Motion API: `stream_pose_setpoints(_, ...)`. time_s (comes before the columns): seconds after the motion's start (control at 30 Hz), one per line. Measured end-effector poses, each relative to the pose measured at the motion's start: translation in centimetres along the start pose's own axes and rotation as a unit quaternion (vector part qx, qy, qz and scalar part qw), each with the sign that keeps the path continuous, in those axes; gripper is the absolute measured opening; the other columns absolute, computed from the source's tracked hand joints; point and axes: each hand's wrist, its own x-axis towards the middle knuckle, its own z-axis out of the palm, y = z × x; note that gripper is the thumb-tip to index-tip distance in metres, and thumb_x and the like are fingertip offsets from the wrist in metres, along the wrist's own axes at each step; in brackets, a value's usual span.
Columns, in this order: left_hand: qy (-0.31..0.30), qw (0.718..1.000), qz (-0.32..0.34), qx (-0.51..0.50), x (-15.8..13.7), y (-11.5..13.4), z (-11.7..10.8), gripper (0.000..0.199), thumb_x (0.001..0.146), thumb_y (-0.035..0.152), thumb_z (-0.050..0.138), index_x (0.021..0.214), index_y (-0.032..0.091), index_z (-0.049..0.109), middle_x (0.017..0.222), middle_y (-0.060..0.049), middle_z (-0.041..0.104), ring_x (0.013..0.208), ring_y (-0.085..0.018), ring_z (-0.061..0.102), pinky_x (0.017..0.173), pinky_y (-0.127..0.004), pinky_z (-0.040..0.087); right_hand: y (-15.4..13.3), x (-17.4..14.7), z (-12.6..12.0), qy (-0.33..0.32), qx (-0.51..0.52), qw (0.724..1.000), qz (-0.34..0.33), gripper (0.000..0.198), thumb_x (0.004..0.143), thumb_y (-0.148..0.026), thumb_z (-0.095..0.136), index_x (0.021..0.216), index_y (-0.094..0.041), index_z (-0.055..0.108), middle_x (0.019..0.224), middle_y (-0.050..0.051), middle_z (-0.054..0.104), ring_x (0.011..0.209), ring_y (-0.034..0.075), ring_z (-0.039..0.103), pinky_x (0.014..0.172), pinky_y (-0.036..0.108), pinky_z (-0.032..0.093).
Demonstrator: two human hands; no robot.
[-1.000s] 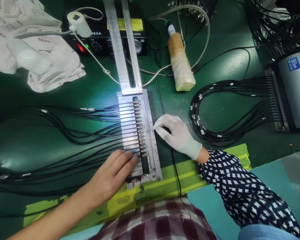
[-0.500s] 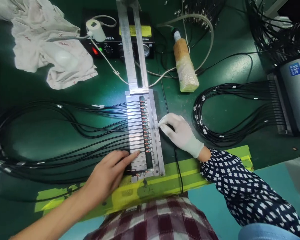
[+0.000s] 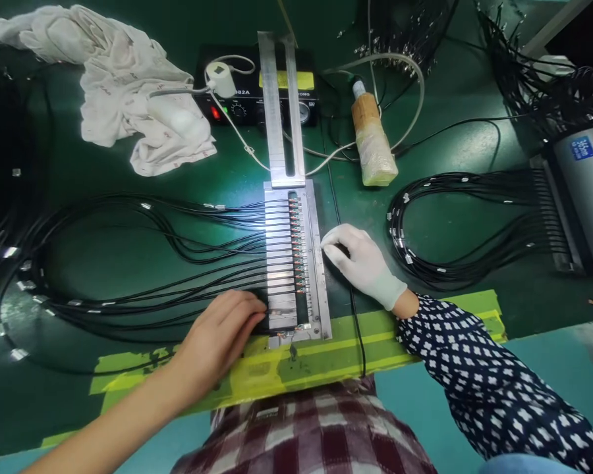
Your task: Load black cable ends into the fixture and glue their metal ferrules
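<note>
A metal slotted fixture (image 3: 325, 289) lies flat, with black cables (image 3: 217, 284) running into its slots from the left. Their stripped ends sit in a row of small connectors (image 3: 299, 247). My left hand (image 3: 222, 339), bare, is at the fixture's lower left edge, its fingers pinched on a black cable; the fingertips partly hide it. My right hand (image 3: 363, 263), in a white glove, rests against the fixture's right edge with thumb and forefinger closed together. Whether anything is between them cannot be seen. The fixture's hinged frame lid (image 3: 268, 112) is raised at the far end.
Behind the fixture stands a black control box (image 3: 247, 108) with lit switches. A white cloth (image 3: 148, 99) lies to its left, a wrapped bottle (image 3: 375, 151) to its right. At right, cables loop into a silver device (image 3: 590, 191). Yellow tape (image 3: 257, 375) lines the front edge.
My left hand has drawn back from the slots, its outstretched forefinger now bent into a pinch at the fixture's left edge. My right hand stays by the fixture. The whole view has shifted slightly.
</note>
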Motion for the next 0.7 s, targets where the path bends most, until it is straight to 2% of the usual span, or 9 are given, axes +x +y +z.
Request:
stream_pose_setpoints(0.1, 0.027, 0.999, 0.032, 0.012, 1.5, 0.3, 1.2, 0.013, 0.092, 0.009, 0.051, 0.102, 0.016, 0.057, 0.092, -0.005, 0.061, 0.086, -0.016, 0.056, 0.078, -0.029, 0.048, 0.0, 0.0, -0.1, -0.003, 0.005, 1.0, -0.007, 0.012, 0.094, -0.018, 0.053, 0.086, -0.023, 0.061, 0.092, 0.0, 0.065, 0.092, 0.019, 0.059, 0.087, 0.035, 0.04)
stream_pose_setpoints(0.2, 0.024, 0.999, 0.034, 0.003, 2.2, 0.3, 1.9, 0.013, 0.093, 0.01, 0.05, 0.102, 0.016, 0.057, 0.091, -0.006, 0.061, 0.085, -0.016, 0.056, 0.077, -0.029, 0.048, 0.0, 0.0, -0.2, -0.006, 0.006, 1.0, -0.008, 0.013, 0.094, -0.018, 0.053, 0.085, -0.023, 0.061, 0.092, -0.001, 0.065, 0.093, 0.019, 0.06, 0.087, 0.035, 0.04)
stream_pose_setpoints(0.47, -0.004, 0.999, 0.052, -0.013, 1.9, -0.3, 2.1, 0.021, 0.092, 0.005, 0.049, 0.109, 0.015, 0.056, 0.097, -0.007, 0.06, 0.088, -0.016, 0.055, 0.08, -0.029, 0.047, 0.0, 0.1, -0.3, -0.013, 0.011, 1.0, 0.009, 0.013, 0.094, -0.02, 0.053, 0.085, -0.023, 0.062, 0.093, -0.001, 0.066, 0.092, 0.019, 0.06, 0.087, 0.035, 0.04)
stream_pose_setpoints(0.7, 0.003, 0.997, 0.063, -0.037, 1.7, -0.4, 2.4, 0.026, 0.09, 0.003, 0.05, 0.112, 0.015, 0.057, 0.097, -0.009, 0.061, 0.086, -0.016, 0.056, 0.078, -0.03, 0.048, -0.1, 0.1, -0.4, -0.02, 0.015, 1.0, 0.015, 0.013, 0.095, -0.021, 0.053, 0.085, -0.023, 0.062, 0.093, -0.001, 0.066, 0.092, 0.019, 0.06, 0.086, 0.035, 0.04)
